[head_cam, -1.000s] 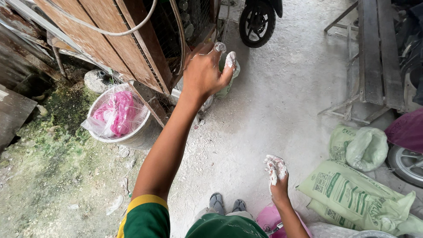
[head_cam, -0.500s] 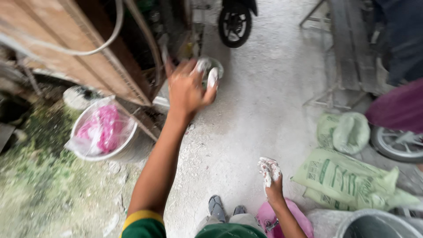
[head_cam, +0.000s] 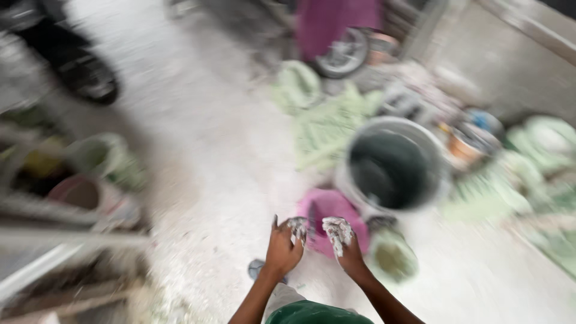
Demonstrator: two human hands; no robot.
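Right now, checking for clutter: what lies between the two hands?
In the head view, the left hand and right hand are apart; between them shows the pink tub on the floor.

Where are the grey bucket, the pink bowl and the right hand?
grey bucket (head_cam: 360, 139): head view, on the upper left rim.
pink bowl (head_cam: 321, 207): head view, on its bare upper left part.
right hand (head_cam: 343, 240): head view, on the middle of the white-coated hand.

Pale dusty concrete floor (head_cam: 210, 150), daylit, cluttered edges
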